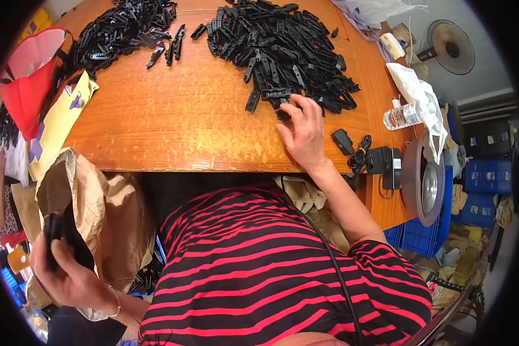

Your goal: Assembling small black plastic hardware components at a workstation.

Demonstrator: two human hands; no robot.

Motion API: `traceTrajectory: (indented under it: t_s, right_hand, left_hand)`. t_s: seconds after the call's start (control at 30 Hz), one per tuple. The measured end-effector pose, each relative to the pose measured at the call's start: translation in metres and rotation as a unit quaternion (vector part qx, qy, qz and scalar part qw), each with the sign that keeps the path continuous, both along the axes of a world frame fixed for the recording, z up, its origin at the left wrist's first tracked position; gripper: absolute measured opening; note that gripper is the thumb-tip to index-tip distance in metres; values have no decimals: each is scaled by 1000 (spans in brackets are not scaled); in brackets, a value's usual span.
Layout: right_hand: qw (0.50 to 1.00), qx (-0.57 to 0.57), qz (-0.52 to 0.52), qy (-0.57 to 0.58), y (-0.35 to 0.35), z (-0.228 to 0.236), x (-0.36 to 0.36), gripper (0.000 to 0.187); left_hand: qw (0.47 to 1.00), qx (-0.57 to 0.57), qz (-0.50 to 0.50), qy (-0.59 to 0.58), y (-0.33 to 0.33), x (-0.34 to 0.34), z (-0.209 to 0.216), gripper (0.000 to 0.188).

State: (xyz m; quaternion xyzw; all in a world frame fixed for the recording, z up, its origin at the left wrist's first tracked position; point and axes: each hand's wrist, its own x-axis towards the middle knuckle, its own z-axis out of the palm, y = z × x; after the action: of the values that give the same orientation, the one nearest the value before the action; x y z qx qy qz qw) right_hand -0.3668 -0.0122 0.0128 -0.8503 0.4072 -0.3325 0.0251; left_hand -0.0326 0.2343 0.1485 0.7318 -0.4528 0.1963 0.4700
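Note:
My left hand [69, 277] is at the lower left, its fingers closed on a black plastic piece [54, 233]. The piece is blurred, and its exact kind does not show. Beside it stands a brown paper bag [92, 199] with its mouth gaping. My right hand [307, 130] reaches over the table to the near edge of a large pile of narrow black plastic clips [277, 49]. Its fingers are bent and spread, with the fingertips at the nearest clips and the thumb apart from them.
A second heap of black parts [118, 34] lies far left on the wooden table [184, 109]. To the right are a black power adapter [383, 160], a water bottle [402, 116] and a metal-lined bowl [429, 187]. A red bag [26, 104] and yellow sheet [66, 127] border the left.

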Motion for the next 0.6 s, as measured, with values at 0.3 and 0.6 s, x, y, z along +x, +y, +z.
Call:
traceTrajectory:
  t_s: [0.3, 0.6]
  right_hand:
    - [998, 18, -4, 62, -43, -33, 29, 55]
    - [998, -7, -15, 65, -103, -39, 72, 43]
  left_hand:
    - [951, 306, 47, 7, -1, 43, -26, 26]
    - [947, 66, -315, 12, -82, -72, -21, 17]
